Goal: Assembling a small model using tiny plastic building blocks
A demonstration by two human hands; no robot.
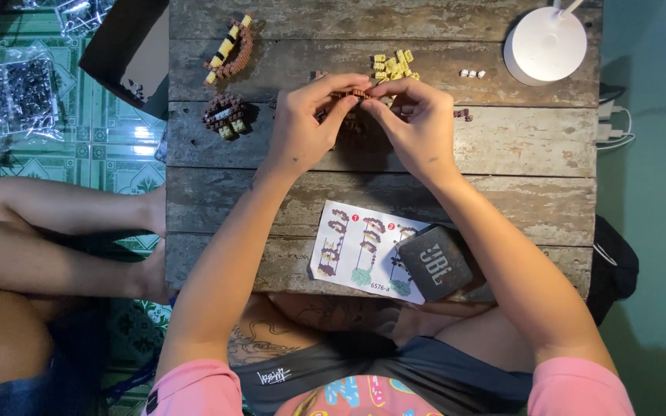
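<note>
Weathered plank counter (502, 146); yellow bricks (393, 66) heaped at far edge. Left hand (302, 127), right hand (418, 123), fingers pinched on tiny brown brick piece (358, 92) above mid-counter. Probably light, stiff, easily snapped apart: best gripped by its ends.

Weathered plank table (502, 154) w/ yellow bricks (393, 66), 2 brown builds (227, 48). Instruction sheet (356, 246), dark speaker (435, 262), white lamp base (545, 45) too.

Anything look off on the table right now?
Mostly tidy. The instruction sheet lies askew, partly covered by a dark speaker near the table edge. Both hands pinch a small brown brick piece.
</note>
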